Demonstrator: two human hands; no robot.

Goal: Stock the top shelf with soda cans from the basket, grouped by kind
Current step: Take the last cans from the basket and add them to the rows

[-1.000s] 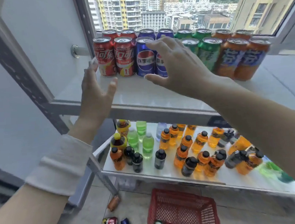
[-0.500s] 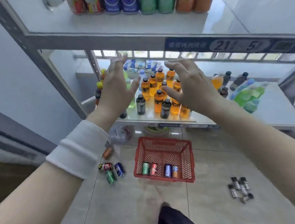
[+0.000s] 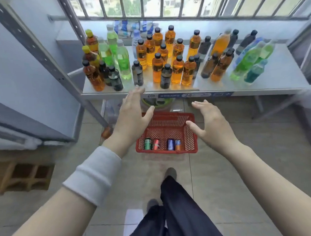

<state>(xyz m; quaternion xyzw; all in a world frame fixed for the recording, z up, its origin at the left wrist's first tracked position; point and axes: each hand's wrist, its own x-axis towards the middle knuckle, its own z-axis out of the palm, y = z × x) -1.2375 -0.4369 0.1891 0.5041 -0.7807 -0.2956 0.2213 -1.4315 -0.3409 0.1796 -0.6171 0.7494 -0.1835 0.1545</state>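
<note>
Both hands spread wide and empty, left hand (image 3: 131,117) and right hand (image 3: 211,122) above the red basket (image 3: 169,120) on the floor, four soda cans (image 3: 162,144) lying inside (green, red, blue, orange), bottles (image 3: 166,56) crowding the shelf (image 3: 267,80) beyond.

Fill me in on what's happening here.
A person is standing over a red basket on the floor, both hands empty and spread open above it: left hand, right hand. Four cans lie in the basket: green, red, blue and orange. Neither hand touches a can. The shelf beyond holds upright drink bottles; the top shelf is out of view.
</note>
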